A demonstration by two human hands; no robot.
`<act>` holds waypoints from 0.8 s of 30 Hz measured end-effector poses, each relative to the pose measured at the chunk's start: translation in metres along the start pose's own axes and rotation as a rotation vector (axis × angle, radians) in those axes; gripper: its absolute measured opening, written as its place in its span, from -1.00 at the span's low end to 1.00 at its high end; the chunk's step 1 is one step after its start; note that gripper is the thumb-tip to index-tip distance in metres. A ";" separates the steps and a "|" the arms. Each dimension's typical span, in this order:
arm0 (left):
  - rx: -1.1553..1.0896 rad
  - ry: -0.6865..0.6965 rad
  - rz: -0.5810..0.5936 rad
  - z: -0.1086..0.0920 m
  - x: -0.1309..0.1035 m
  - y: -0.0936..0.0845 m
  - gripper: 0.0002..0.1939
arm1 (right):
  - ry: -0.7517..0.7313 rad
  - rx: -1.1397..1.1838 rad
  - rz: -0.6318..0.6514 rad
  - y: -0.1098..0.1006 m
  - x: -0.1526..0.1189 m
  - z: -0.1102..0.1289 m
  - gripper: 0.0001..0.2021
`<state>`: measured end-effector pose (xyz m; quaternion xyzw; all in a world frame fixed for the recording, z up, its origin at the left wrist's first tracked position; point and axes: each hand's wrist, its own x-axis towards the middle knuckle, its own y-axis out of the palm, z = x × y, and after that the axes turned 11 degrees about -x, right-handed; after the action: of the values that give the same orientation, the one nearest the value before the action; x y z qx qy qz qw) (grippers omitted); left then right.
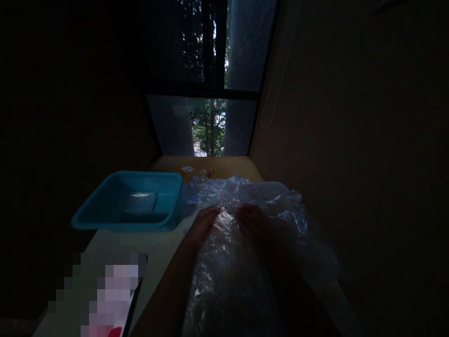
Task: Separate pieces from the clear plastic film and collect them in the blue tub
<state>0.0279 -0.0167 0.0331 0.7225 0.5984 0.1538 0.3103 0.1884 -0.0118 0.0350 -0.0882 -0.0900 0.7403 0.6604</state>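
A large crinkled sheet or bag of clear plastic (217, 271) spreads over the table's middle and right, running down to the bottom of the view. My left hand (205, 222) pinches the plastic near its far part. Just to the right, my right hand (253, 219) also has its fingers closed on the plastic; that side is very dark. Between the two hands the film is bunched and shiny. Left of them stands a blue tub (171, 215) with a clear plastic packet (142, 202) inside.
A pixelated flat object with a dark edge (135, 299) lies at the table's (163, 248) front left. Beyond the table, a wooden ledge (235, 164) below the window holds a small white scrap (187, 169) and a reddish item (209, 172). A looped cord (266, 127) hangs at the right wall.
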 end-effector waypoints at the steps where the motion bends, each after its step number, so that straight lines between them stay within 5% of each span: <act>1: 0.005 -0.001 -0.003 0.000 0.000 -0.001 -0.82 | -0.001 -0.006 0.010 0.000 0.000 0.001 -0.77; 9: -0.012 -0.078 0.151 0.000 -0.002 -0.002 -0.78 | -0.085 0.008 -0.061 -0.003 0.003 -0.001 -0.80; 14: -0.026 -0.098 0.137 -0.001 -0.003 0.000 -0.82 | -0.100 0.094 -0.118 -0.001 0.003 -0.002 -0.75; 20: -0.004 -0.084 0.202 0.000 -0.002 0.000 -0.73 | -0.092 0.058 -0.006 0.001 -0.004 0.009 -0.84; 24: 0.029 -0.067 0.179 0.001 -0.001 -0.003 -0.67 | -0.094 0.064 -0.100 0.000 0.000 0.004 -0.84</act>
<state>0.0264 -0.0180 0.0309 0.7821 0.5229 0.1481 0.3047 0.1873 -0.0122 0.0385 -0.0275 -0.1014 0.7121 0.6941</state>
